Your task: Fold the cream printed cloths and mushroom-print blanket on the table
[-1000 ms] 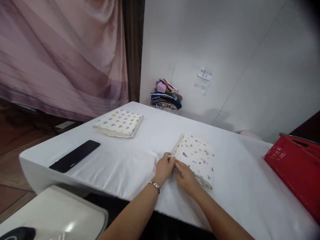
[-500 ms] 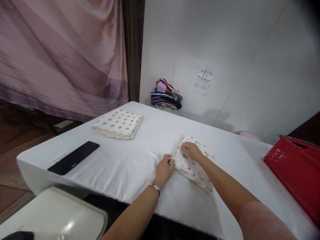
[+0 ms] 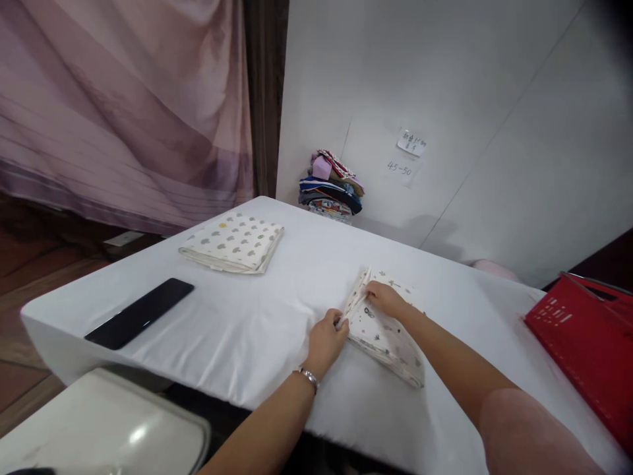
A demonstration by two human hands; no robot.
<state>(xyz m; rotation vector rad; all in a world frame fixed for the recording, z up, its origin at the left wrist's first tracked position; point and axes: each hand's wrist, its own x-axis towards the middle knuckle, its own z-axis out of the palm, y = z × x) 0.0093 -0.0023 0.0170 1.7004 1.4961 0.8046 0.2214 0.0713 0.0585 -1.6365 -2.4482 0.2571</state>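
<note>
In the head view, a folded white cloth, printed with small dark motifs, shows several stacked layers along its near edge and a slightly raised left edge. The left hand reaches forward, its fingers closed on the cloth's near-left corner; the right hand comes across from the right, fingers pinched on the left edge farther up. The cloth lies on the tabletop, extending right from the left fingers and below the right fingers.
</note>
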